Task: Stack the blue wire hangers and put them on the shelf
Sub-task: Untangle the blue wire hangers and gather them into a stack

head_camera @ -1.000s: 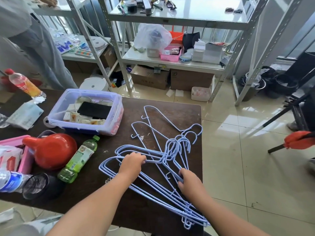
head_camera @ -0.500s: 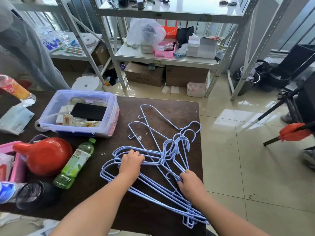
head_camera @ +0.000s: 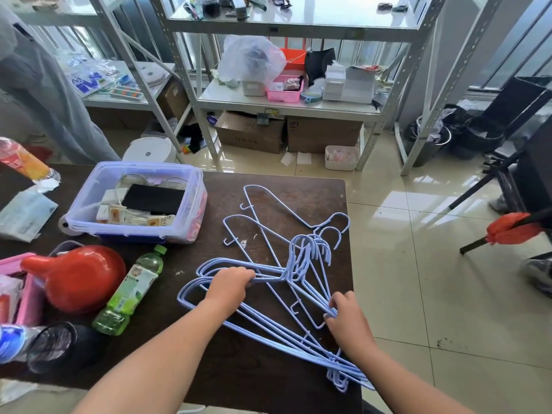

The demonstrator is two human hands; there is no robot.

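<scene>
My left hand (head_camera: pixel 230 286) is curled around the top wires of the hangers (head_camera: pixel 268 297). It holds them tight on the left side of the pile. My right hand (head_camera: pixel 346 318) pinches the wires on the right side, with my fingers bent around them.

The blue hangers lie in a messy pile on the table (head_camera: pixel 277 383), near its right edge. Most of them are bunched together with their hooks close to each other in the middle. Their long ends stick out to the near right corner and hang a bit over the edge. Two more hangers (head_camera: pixel 268 201) lie farther back, spread apart from the bunch, but their hooks touch it.

A box (head_camera: pixel 89 201) with small things in it sits at the far side of the table, left of the hangers. A green bottle (head_camera: pixel 131 291) lies on its side by my left arm. A red jug (head_camera: pixel 77 276) sits just left of the bottle.

The shelf (head_camera: pixel 286 104) stands on the floor past the far edge of the table. It has bags and boxes on it.
</scene>
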